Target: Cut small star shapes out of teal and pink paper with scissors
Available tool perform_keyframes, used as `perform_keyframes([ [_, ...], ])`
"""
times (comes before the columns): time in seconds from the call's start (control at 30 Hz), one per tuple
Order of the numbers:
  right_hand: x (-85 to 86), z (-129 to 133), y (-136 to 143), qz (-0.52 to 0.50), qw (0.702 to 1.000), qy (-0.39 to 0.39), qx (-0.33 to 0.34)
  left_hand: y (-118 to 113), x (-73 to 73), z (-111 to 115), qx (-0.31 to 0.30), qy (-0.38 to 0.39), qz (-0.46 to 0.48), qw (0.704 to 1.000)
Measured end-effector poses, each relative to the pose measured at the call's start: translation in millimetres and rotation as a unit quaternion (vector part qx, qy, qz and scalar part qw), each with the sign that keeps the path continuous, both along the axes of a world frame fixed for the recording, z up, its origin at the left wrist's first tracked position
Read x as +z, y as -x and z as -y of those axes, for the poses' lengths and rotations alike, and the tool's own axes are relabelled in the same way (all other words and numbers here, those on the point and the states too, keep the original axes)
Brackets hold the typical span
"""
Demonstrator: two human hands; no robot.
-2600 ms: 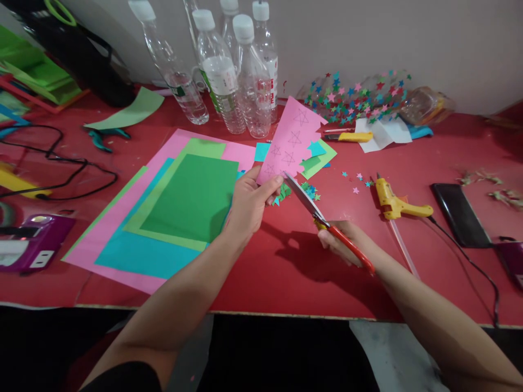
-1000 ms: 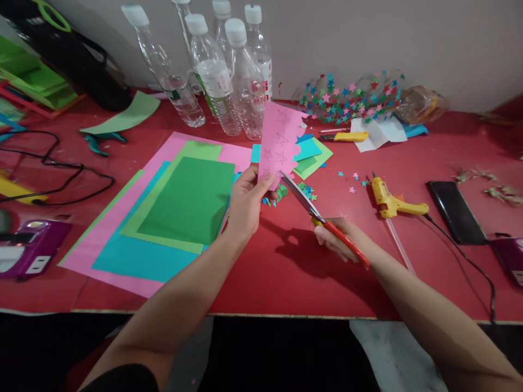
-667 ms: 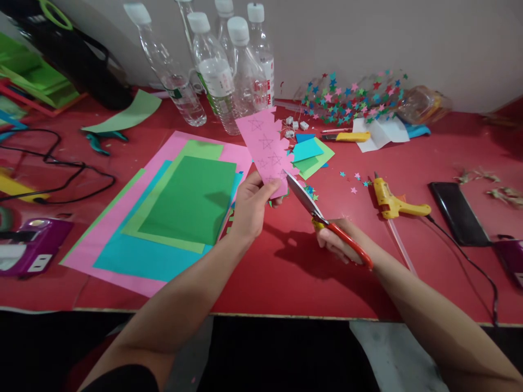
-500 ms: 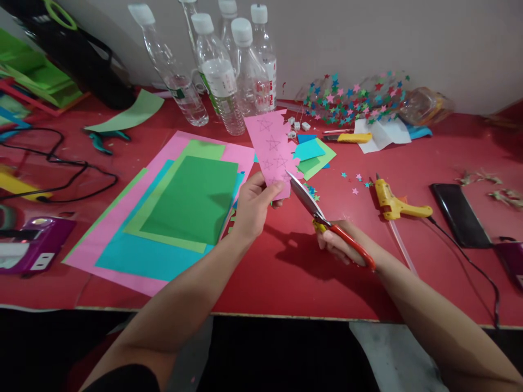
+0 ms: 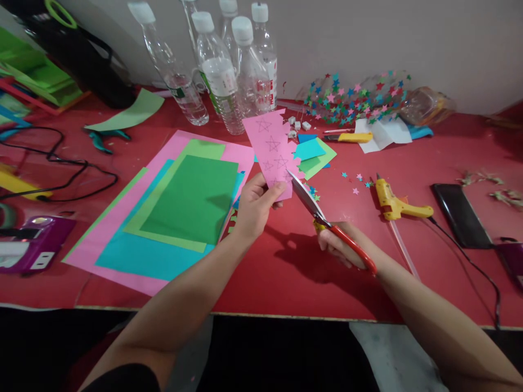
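Pinched between the thumb and fingers of my left hand (image 5: 256, 204) is a pink paper strip (image 5: 269, 139) with several stars drawn on it. Its right edge is jagged from cuts. My right hand (image 5: 341, 242) grips scissors (image 5: 308, 197) with red and yellow handles. The blade tips lie at the strip's lower right edge, just right of my left thumb. A stack of coloured sheets, topped by a dark green sheet (image 5: 190, 198), rests left of my left hand. Small paper stars (image 5: 355, 191) lie on the red table beyond the scissors.
Several plastic bottles (image 5: 218, 79) stand by the wall. A yellow glue gun (image 5: 400, 204) and a black phone (image 5: 461, 215) lie to the right. Behind are a yellow cutter (image 5: 355, 138) and a clear bottle (image 5: 425, 106) beside many stars. A purple device (image 5: 38, 242) sits at left.
Hardly anything differs. The pink strip and the scissors have shifted very slightly, and the blade tips stay at the strip's lower right edge.
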State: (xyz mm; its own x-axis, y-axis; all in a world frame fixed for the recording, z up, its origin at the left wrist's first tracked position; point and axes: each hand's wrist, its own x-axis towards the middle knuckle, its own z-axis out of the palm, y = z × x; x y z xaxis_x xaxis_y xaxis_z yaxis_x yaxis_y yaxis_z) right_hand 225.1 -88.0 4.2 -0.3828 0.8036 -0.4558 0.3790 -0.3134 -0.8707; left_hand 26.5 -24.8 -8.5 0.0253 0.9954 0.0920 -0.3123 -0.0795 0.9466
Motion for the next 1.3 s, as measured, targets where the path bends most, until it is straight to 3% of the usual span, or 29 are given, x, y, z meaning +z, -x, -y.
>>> perform_keyframes([
  [0.33,11.6,-6.3,-10.2,0.060,0.998,-0.005,0.026,7.3,-0.6,-4.2,-0.005,0.007,-0.024,1.000],
  [0.97,2.3,7.2,7.5,0.017,0.999,0.011,-0.035,-4.5,-5.2,1.3,-0.004,-0.004,0.044,0.999],
  [1.17,-0.5,6.7,4.6,0.034,0.998,-0.045,-0.022,-4.2,-4.7,1.1,-0.006,0.000,0.049,0.999],
  [1.3,1.6,4.7,3.9,0.050,0.998,-0.037,-0.021,-3.7,-4.9,0.8,-0.003,0.001,0.039,0.999],
])
